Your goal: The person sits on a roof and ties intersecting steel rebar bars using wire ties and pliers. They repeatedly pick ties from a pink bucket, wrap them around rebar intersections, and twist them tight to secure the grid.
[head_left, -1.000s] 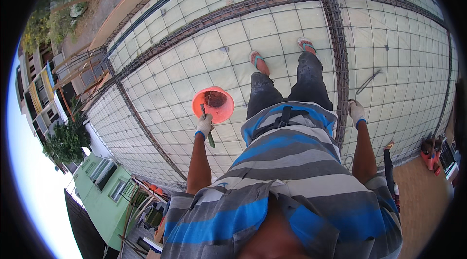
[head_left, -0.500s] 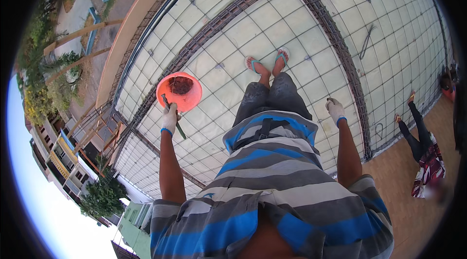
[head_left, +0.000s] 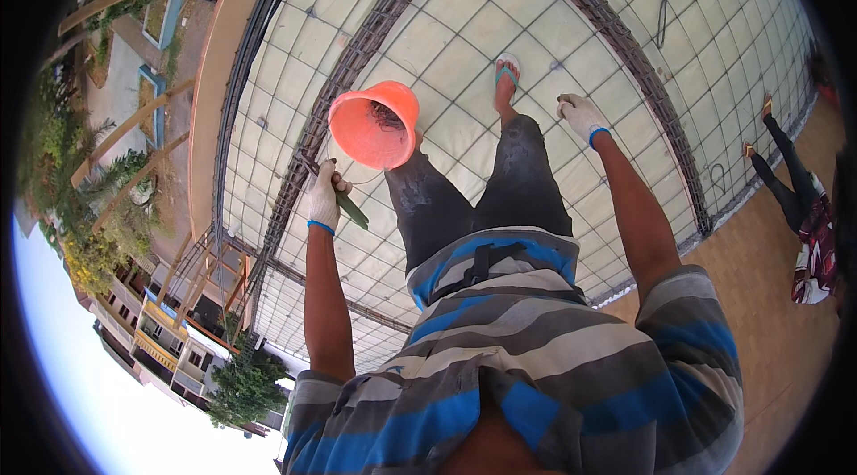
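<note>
My left hand (head_left: 325, 195), in a whitish glove with a blue cuff, is closed round a green-handled tool (head_left: 350, 209) with a dark metal head; its exact kind is unclear. A thin wire bail runs from the same hand to an orange-red bucket (head_left: 361, 131), which hangs tilted beside my left leg. Inside the bucket lies a tangle of dark thin wire (head_left: 386, 116). My right hand (head_left: 582, 116), gloved alike, is out ahead of my right side with its fingers curled in. Whatever those fingers hold, if anything, is hidden.
Under my sandalled foot (head_left: 506, 73) spreads a rebar grid (head_left: 464, 37) over pale sheeting. Thick rebar cages (head_left: 616, 29) cross it on both sides. A bent bar (head_left: 662, 15) lies at the right. The slab edge (head_left: 214, 73) drops off left. Another person (head_left: 808, 234) stands far right.
My right leg has stepped forward, and the left foot is now hidden behind the bucket. The bucket has swung right and up in view. My right hand has moved forward and left.
</note>
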`<act>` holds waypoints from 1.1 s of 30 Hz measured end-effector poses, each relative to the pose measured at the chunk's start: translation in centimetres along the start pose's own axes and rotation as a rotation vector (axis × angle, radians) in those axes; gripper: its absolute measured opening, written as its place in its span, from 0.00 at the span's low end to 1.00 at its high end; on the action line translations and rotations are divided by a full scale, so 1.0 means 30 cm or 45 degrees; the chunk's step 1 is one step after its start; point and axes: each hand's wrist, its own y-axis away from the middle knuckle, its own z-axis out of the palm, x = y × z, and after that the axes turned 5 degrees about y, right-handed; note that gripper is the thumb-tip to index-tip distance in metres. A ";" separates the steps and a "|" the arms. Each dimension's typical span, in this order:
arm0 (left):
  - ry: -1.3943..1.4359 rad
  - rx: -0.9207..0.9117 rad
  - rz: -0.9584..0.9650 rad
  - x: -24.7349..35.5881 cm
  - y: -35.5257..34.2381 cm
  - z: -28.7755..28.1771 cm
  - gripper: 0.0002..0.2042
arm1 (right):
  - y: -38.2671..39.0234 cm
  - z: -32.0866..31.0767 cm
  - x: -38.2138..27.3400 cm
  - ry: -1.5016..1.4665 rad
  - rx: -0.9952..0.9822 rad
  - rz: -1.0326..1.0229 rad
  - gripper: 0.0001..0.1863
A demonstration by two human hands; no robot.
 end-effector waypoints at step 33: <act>0.341 0.262 -0.726 -0.785 -1.013 0.275 0.14 | -1.716 1.521 -0.316 0.610 0.860 -0.275 0.16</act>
